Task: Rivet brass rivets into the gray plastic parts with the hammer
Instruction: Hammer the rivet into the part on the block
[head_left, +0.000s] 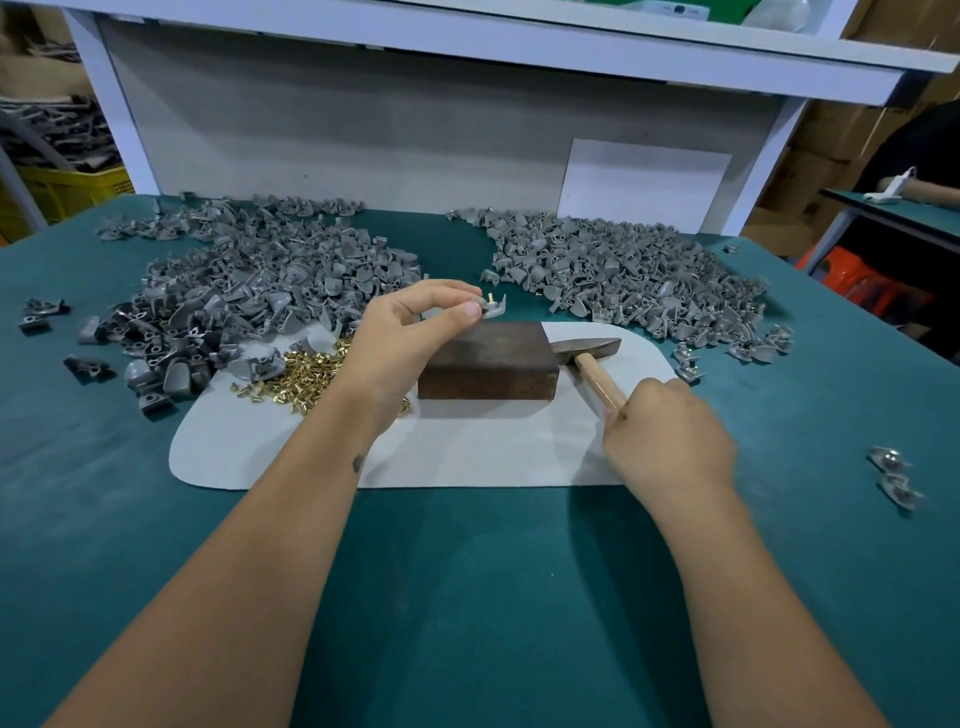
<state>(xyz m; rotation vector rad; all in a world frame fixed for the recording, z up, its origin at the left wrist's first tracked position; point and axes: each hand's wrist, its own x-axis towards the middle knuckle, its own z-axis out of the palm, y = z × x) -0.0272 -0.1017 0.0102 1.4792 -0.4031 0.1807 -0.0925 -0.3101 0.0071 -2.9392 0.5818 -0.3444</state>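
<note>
- Two hands are working over our green table (467, 597): our right hand (670, 441) is gripping the hammer (597, 364) by its wooden handle.
- Our left hand (410, 332) is pinching one gray part (492, 307) with a brass rivet (489, 298) over the dark block (488, 361).
- Loose rivets (306, 374) are lying on the white mat (467, 457).
- Two gray part piles (249, 291) are lying farther back; we are seeing no readable writing.

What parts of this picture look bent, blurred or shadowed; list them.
Head view: wide-angle lens bows the shelf and table edge; the loose parts at far right smear with blur; the right hand is slightly soft; soft shadow falls under both forearms; no harsh glare.
</note>
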